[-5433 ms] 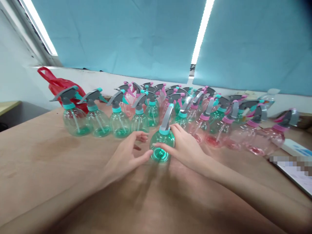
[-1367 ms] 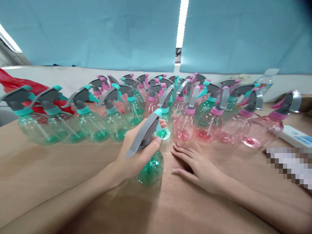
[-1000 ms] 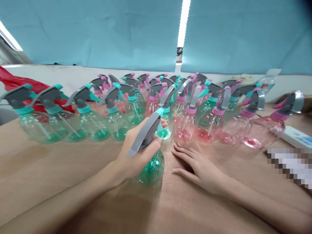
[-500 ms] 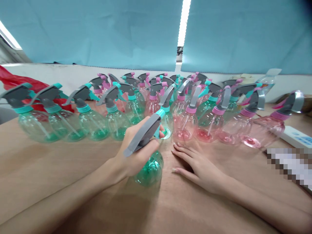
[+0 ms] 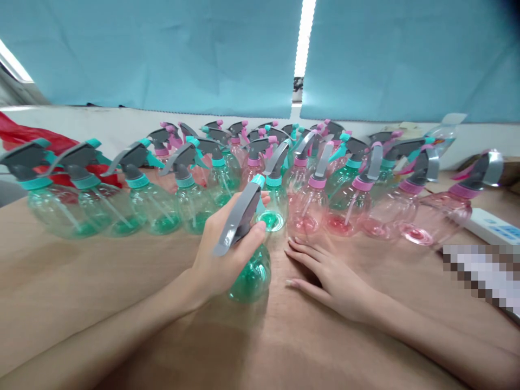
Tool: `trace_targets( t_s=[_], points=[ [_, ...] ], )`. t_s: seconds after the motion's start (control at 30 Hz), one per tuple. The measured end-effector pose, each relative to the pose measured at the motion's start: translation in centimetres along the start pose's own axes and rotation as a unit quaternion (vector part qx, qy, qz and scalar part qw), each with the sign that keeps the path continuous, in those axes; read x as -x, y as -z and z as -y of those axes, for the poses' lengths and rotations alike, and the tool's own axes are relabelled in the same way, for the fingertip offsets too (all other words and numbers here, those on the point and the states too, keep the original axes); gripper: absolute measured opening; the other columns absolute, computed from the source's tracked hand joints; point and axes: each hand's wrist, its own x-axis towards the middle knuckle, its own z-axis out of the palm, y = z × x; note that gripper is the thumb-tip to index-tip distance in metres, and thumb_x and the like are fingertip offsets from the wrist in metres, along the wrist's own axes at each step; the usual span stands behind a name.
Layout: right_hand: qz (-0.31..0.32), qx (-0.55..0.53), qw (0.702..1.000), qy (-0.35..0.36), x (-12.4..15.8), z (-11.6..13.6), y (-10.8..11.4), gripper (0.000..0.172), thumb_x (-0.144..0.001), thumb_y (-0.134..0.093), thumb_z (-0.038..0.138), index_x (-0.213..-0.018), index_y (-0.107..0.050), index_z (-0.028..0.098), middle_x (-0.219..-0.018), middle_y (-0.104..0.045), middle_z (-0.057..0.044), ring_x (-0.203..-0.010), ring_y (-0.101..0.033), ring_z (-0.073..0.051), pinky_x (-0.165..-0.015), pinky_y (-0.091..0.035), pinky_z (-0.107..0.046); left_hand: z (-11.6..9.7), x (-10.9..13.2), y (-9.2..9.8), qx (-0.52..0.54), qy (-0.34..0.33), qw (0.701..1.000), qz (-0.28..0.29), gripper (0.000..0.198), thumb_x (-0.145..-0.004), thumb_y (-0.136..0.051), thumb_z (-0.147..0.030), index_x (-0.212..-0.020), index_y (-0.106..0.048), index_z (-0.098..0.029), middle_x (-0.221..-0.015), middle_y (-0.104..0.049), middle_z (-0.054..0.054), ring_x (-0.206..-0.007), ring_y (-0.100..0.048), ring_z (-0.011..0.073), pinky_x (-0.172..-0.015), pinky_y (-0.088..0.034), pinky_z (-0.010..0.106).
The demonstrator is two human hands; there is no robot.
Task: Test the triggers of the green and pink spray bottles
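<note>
My left hand [image 5: 221, 249] is wrapped round the neck of a green spray bottle [image 5: 251, 276] with a grey trigger head and a turquoise nozzle. Its nozzle points away from me, and the neck is hidden by my fingers. My right hand [image 5: 325, 271] lies on the wooden table [image 5: 300, 346] with its fingers stretched out and nothing in them. Just beyond its fingertips stands a pink spray bottle [image 5: 309, 208]. Behind the held bottle is another green spray bottle [image 5: 271, 208], partly covered by my left hand.
Several green bottles [image 5: 156, 208] line the left front, with pink bottles [image 5: 377, 214] on the right and more rows behind. Red plastic [image 5: 36, 135] lies far left. At the right are a white device with blue buttons [image 5: 493, 227] and a blurred-out object [image 5: 481, 276].
My left hand has turned the green spray bottle's head a little more upright and shifted it slightly away from me. My right hand stays in place.
</note>
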Motion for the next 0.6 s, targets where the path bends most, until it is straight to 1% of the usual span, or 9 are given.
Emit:
trace_targets(
  t_s=[0.1,0.17,0.37,0.6],
  points=[
    [-0.007,-0.005,1.0,0.003,0.01,-0.04,-0.07,0.062,-0.094,-0.048,0.056,-0.14,-0.049,0.015,-0.147,-0.047,-0.015,-0.136,-0.042,-0.031,-0.11,-0.038,-0.054,-0.05,-0.13,-0.04,0.008,-0.011,1.0,0.003,0.03,-0.083,-0.054,-0.02,-0.113,-0.059,-0.02,-0.089,-0.062,-0.001,-0.064,-0.05,0.012,-0.069,-0.047,0.029],
    [-0.009,-0.007,1.0,0.002,0.02,-0.06,-0.09,0.061,-0.094,-0.048,0.056,-0.14,-0.049,0.015,-0.147,-0.047,-0.014,-0.136,-0.042,-0.031,-0.109,-0.038,-0.054,-0.15,-0.18,-0.04,0.013,-0.013,1.0,0.006,0.03,-0.083,-0.053,-0.02,-0.112,-0.059,-0.018,-0.093,-0.065,0.001,-0.067,-0.053,0.0127,-0.071,-0.048,0.029],
    [-0.005,-0.01,1.0,-0.002,-0.02,-0.04,0.01,0.063,-0.093,-0.048,0.056,-0.14,-0.049,0.014,-0.147,-0.047,-0.015,-0.136,-0.042,-0.031,-0.11,-0.037,-0.053,-0.28,-0.15,-0.04,0.008,-0.01,1.0,0.008,0.03,-0.084,-0.052,-0.022,-0.113,-0.058,-0.017,-0.091,-0.065,0.001,-0.07,-0.057,0.0138,-0.067,-0.047,0.028],
    [-0.012,-0.011,1.0,0.001,-0.05,-0.03,-0.1,0.061,-0.093,-0.049,0.055,-0.139,-0.05,0.015,-0.146,-0.047,-0.015,-0.135,-0.043,-0.031,-0.11,-0.038,-0.053,-0.08,-0.15,0.01,0.008,-0.014,1.0,0.008,0.031,-0.083,-0.053,-0.022,-0.113,-0.058,-0.018,-0.08,-0.061,-0.001,-0.064,-0.052,0.0131,-0.069,-0.047,0.029]
  ],
)
